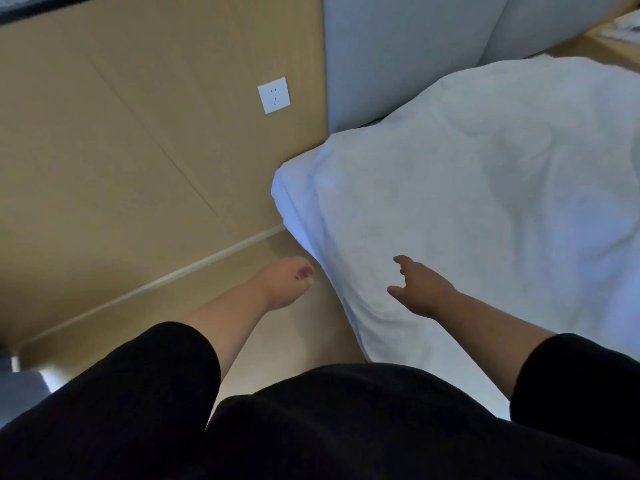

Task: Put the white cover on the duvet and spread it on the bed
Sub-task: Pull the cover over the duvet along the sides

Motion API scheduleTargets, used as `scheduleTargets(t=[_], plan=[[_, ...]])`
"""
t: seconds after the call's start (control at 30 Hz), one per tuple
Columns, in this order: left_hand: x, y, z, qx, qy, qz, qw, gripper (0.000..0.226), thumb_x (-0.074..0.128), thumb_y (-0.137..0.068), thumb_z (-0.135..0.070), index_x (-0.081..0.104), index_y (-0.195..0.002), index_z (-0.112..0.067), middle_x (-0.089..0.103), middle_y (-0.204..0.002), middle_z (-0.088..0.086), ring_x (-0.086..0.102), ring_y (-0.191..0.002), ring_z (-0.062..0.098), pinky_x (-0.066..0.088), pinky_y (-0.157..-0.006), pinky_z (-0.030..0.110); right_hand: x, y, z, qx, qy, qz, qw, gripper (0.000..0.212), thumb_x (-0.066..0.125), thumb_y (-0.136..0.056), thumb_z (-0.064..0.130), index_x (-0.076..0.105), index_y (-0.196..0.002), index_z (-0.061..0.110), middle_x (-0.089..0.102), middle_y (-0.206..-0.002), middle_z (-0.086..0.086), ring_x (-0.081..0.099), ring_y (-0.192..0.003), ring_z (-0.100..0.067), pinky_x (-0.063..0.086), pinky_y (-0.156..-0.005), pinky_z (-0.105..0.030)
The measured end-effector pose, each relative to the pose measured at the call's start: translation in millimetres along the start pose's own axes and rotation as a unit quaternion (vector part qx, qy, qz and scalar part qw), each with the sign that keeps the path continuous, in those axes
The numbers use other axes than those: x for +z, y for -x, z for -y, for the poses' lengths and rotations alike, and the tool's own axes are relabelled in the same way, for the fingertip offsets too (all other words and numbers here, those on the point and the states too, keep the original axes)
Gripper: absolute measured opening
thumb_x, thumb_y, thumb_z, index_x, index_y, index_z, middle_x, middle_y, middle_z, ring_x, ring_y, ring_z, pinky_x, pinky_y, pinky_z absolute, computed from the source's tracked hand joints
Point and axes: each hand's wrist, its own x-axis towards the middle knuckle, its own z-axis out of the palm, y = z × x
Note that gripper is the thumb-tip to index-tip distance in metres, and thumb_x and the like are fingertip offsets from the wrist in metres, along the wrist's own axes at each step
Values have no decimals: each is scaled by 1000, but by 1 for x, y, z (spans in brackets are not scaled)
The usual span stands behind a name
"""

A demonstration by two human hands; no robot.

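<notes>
From the head view, our left hand (289, 282) hangs curled, holding nothing, beside the bed corner; our right hand (420, 289) hovers with fingers apart over the white duvet (467, 188). Beyond both: tan wall panelling (121, 150), socket (274, 95), grey headboard (398, 46).

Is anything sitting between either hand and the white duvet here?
Nothing visible. The right hand hovers open directly over the white duvet, near its edge. The left hand, fingers curled, is beside the edge above the floor, with only open space between.
</notes>
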Motion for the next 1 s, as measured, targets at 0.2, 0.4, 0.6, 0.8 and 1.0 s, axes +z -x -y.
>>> scheduleTargets(t=[0.2, 0.4, 0.6, 0.8, 1.0], plan=[[-48, -63, 12, -30, 107, 11, 994, 55, 53, -95, -32, 33, -146, -37, 60, -112, -17, 59, -105, 11, 44, -83, 25, -27, -55, 36, 4, -11, 21, 1000, 61, 58, -95, 41, 34, -148, 24, 50, -143, -2, 58, -117, -20, 49, -94, -36], [-87, -162, 32, -20, 136, 48, 989, 55, 56, -95, -30, 35, -147, -27, 65, -107, -18, 60, -107, 9, 46, -99, 33, -36, -124, 67, 54, -51, 29, 997, 64, 58, -94, 44, 31, -149, 25, 50, -143, -1, 57, -118, -19, 48, -97, -37], [-138, -292, 46, -26, 143, 134, 980, 56, 63, -95, -31, 39, -144, -19, 60, -113, -5, 55, -112, 17, 41, -92, 28, -44, -217, 108, 140, -115, 45, 982, 61, 58, -95, 47, 34, -147, 26, 58, -137, 2, 58, -118, -18, 48, -97, -36], [-156, -406, 56, -78, 77, 179, 978, 32, 58, -94, -42, 58, -120, -25, 62, -120, 3, 60, -108, 24, 50, -95, 38, -18, -298, 157, 193, -95, 47, 975, 84, 61, -89, 59, 25, -152, 18, 44, -149, -8, 47, -133, -29, 41, -107, -44], [-107, -456, 63, -126, 149, 236, 952, 30, 63, -90, -49, 60, -109, -25, 66, -108, 3, 65, -103, 25, 47, -74, 30, 28, -337, 148, 313, 8, 57, 948, 114, 60, -84, 64, -8, -157, 8, 1, -164, -24, 3, -152, -41, -1, -121, -60]])
